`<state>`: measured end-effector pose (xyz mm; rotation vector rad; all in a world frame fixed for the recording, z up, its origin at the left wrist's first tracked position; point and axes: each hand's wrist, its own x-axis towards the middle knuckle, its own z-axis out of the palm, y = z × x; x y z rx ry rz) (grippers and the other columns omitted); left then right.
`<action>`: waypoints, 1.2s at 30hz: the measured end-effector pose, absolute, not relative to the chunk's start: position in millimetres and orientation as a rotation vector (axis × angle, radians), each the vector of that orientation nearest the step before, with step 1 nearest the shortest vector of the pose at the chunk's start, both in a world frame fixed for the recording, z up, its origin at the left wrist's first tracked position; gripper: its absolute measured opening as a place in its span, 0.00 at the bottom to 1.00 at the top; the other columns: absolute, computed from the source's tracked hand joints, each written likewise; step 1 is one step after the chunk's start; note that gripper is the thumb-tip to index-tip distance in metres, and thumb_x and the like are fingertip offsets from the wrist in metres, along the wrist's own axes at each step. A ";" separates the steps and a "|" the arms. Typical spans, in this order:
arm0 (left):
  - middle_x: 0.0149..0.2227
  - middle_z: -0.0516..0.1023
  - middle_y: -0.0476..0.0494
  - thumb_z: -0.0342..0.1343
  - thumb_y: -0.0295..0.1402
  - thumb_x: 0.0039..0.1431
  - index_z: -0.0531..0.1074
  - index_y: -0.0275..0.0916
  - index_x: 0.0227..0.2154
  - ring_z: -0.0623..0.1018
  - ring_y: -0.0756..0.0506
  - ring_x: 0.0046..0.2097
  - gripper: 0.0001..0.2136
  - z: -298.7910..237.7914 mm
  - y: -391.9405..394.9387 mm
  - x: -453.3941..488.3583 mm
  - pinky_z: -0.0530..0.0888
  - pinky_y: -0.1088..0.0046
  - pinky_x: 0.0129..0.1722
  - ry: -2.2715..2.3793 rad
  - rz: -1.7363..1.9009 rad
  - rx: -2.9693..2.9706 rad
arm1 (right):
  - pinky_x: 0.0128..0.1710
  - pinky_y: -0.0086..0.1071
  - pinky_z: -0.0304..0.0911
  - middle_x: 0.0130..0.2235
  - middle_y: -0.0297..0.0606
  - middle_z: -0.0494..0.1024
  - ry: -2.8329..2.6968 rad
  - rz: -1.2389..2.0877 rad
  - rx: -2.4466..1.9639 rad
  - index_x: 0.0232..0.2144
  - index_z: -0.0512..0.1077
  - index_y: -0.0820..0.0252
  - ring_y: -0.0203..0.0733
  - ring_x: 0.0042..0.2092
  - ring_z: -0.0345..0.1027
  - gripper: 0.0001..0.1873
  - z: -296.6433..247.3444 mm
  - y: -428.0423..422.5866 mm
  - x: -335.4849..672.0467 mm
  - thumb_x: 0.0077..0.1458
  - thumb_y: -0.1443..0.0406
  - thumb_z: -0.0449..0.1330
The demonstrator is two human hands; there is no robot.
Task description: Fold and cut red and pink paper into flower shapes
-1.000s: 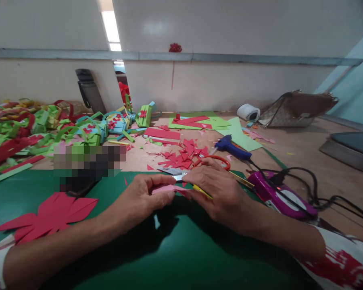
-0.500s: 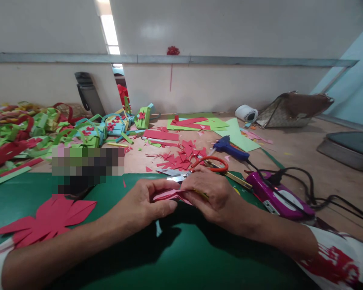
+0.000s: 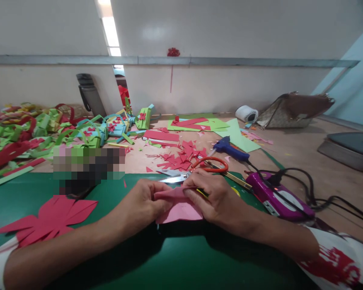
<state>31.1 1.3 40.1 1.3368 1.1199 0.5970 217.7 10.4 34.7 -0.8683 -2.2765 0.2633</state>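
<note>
A folded piece of pink paper point(image 3: 181, 211) is held between both hands above the green mat point(image 3: 130, 257). My left hand point(image 3: 148, 199) pinches its left edge between thumb and fingers. At the right edge, my right hand point(image 3: 214, 197) grips the paper with the thumb on top. A small yellow and black thing shows beside the right fingers; I cannot make out what it is. Just beyond the hands lie scissors point(image 3: 210, 164) with orange handles, their blades pointing left. A red paper flower shape point(image 3: 53, 217) rests on the mat near my left forearm.
Red paper scraps point(image 3: 184, 155) lie behind the scissors. A blue glue gun point(image 3: 231, 149) and a purple power strip point(image 3: 275, 195) with black cables are on the right. Colourful paper baskets point(image 3: 90, 133) pile up at the left, near a dark bottle point(image 3: 90, 94). A handbag point(image 3: 296, 108) stands at the back right.
The pink paper was seen nearly edge-on; now its lower part is folded out toward me and its broad face shows. Both hands have stayed in about the same place.
</note>
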 end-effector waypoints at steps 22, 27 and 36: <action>0.19 0.62 0.54 0.58 0.28 0.47 0.66 0.36 0.18 0.61 0.53 0.22 0.08 28.3 -2.4 36.2 0.59 0.77 0.22 0.967 0.905 0.939 | 0.42 0.45 0.64 0.35 0.48 0.79 -2.467 -0.571 -0.315 0.36 0.76 0.68 0.52 0.40 0.70 0.17 30.8 -1.0 213.5 0.53 0.74 0.47; 0.21 0.68 0.50 0.61 0.35 0.47 0.71 0.33 0.25 0.65 0.53 0.23 0.09 29.0 5.7 27.0 0.59 0.77 0.23 1.047 0.729 1.015 | 0.51 0.47 0.58 0.34 0.41 0.80 -2.517 -0.427 -0.207 0.33 0.76 0.64 0.47 0.39 0.70 0.15 34.9 4.4 220.5 0.56 0.72 0.49; 0.22 0.70 0.48 0.61 0.28 0.42 0.74 0.32 0.28 0.69 0.50 0.23 0.08 36.6 17.7 14.2 0.65 0.74 0.25 1.061 0.725 0.980 | 0.52 0.48 0.57 0.37 0.43 0.79 -2.525 -0.371 -0.343 0.33 0.73 0.64 0.46 0.44 0.68 0.12 30.2 20.9 226.6 0.58 0.75 0.50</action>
